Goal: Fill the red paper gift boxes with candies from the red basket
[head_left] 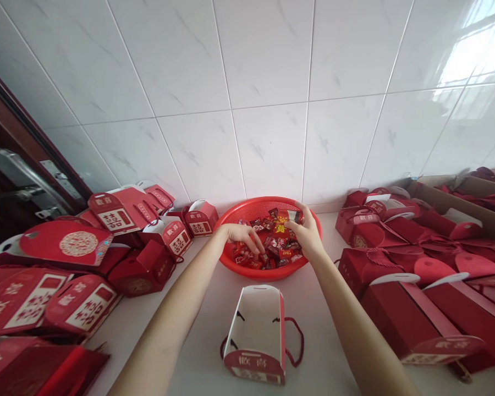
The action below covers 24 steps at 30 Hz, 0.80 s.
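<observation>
An oval red plastic basket (268, 273) stands against the wall with wrapped candies (276, 246) in it. My left hand (246, 236) reaches over its left side, fingers stretched down and apart, the tips touching the candies. At the right side, my right hand (306, 230) has its thumb and fingers around the end of a red packet with gold print (281, 223). In front of the basket, between my forearms, sits an open red gift box (256, 360). Its white inside holds no sweets, and dark red cord handles hang at its sides.
Closed red gift boxes (115, 217) are piled on the left. More red boxes (412, 313) stand in rows on the right, with a cardboard carton (431, 192) behind them. A white tiled wall (268, 148) rises behind; a door handle (20, 170) is at far left.
</observation>
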### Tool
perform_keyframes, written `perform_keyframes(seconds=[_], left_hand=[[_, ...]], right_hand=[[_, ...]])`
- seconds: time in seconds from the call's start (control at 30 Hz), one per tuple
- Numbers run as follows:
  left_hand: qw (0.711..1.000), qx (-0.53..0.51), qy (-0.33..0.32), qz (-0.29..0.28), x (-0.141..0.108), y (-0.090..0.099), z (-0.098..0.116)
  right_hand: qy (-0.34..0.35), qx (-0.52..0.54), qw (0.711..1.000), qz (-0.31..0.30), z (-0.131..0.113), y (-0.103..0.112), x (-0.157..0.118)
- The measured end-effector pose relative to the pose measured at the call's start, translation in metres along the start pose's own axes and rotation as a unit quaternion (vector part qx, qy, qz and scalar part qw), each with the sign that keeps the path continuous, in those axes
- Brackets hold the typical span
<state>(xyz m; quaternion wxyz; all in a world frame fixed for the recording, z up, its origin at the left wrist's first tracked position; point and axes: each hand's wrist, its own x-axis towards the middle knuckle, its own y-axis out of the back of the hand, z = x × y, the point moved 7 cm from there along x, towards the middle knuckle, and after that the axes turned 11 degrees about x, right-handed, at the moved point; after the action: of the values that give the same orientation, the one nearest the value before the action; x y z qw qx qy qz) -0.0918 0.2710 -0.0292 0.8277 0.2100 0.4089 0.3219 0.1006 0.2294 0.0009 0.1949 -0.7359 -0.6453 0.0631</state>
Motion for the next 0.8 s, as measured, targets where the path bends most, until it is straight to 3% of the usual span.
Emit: perform_keyframes(seconds=[0.1,0.27,0.33,0.4,0.53,0.6,0.67,0.8], left_hand=[[0.997,0.067,0.029,-0.008,0.005,-0.001,-0.009],[0.979,0.146,0.074,0.118,0.016,0.024,-0.027],[0.975,0.154,0.072,0.143,0.016,0.03,-0.028],[0.978,0.151,0.05,0.132,0.015,0.028,-0.024],[0.99,0.137,0.009,0.035,0.011,0.007,-0.013],[0.991,0.134,0.006,0.012,0.011,0.0,-0.012],[0.991,0.13,0.003,0.038,0.013,0.003,-0.012],[0.98,0.115,0.0,0.165,0.014,0.023,-0.014]], right_hand=[[-0.007,0.004,1.0,0.0,0.0,-0.001,-0.001],[-0.017,0.008,1.0,-0.008,-0.001,-0.003,-0.003],[-0.015,0.009,1.0,-0.007,-0.002,-0.003,-0.003],[-0.009,0.003,1.0,-0.004,-0.002,-0.002,-0.002],[-0.01,0.006,1.0,-0.011,0.0,-0.002,-0.002],[-0.009,0.008,1.0,-0.013,0.001,-0.002,-0.001],[-0.006,0.007,1.0,-0.011,0.0,-0.002,-0.001],[-0.004,0.01,1.0,-0.014,0.0,-0.002,-0.001]])
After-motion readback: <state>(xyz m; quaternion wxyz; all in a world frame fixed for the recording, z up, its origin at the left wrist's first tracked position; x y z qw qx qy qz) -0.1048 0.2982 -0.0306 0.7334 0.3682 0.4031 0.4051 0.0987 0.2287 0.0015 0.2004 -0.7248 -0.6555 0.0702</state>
